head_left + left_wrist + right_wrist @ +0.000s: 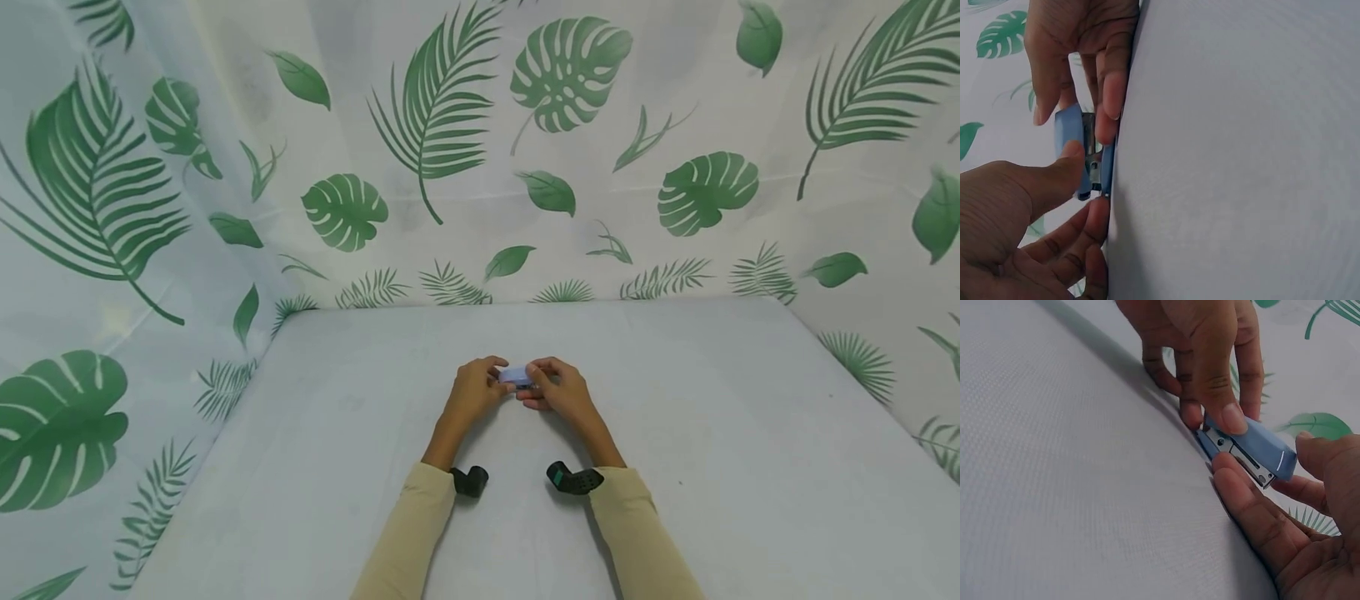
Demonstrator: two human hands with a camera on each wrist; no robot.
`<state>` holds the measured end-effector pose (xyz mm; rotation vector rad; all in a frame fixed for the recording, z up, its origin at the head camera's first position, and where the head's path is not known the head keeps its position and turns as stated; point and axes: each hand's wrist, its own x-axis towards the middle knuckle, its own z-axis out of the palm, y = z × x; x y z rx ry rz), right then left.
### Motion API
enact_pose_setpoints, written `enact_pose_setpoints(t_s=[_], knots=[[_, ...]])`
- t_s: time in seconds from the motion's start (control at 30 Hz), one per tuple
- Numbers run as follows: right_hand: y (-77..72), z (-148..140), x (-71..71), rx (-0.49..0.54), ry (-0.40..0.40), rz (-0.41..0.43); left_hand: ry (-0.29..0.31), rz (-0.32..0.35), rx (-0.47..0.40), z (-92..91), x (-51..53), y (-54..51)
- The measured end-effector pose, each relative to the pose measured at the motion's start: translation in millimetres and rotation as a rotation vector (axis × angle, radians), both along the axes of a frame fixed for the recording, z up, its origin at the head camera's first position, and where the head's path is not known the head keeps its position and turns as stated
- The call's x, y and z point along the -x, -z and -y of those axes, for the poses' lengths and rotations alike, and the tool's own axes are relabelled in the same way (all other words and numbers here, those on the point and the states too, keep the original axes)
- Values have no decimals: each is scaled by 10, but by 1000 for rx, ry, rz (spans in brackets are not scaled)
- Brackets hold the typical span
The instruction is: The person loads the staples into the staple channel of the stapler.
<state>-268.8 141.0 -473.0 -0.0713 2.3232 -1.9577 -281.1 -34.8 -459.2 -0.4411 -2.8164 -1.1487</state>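
A small light-blue stapler (516,377) with a metal inner rail is between both hands, low over the white table. My left hand (474,390) pinches one end; in the right wrist view its thumb presses on the blue top of the stapler (1266,445). My right hand (561,388) holds the other end, with fingertips against the metal side. In the left wrist view a gap shows between the stapler's blue top (1069,132) and its base. Whether the base touches the table cannot be told.
The white table (675,400) spreads around both hands. Hanging cloth (465,233) printed with green leaves borders it at the back and sides. Black wrist-worn devices (573,479) sit at the cuffs of both beige sleeves (408,521).
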Motion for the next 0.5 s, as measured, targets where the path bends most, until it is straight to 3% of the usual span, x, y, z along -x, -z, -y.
enact_pose_setpoints(t_s=[0.17,0.3,0.4,0.5], knots=[[-22,-38,-14,9,22,28,5,32,33,55,-14,-52],[-46,-115,-20,-79,66,-4,-10,33,78,148,-41,-100],[-72,-192,-28,-260,87,-142,-24,22,157,230,-84,-127],[-111,-273,-44,-487,101,-317,-29,-12,302,300,-125,-136]])
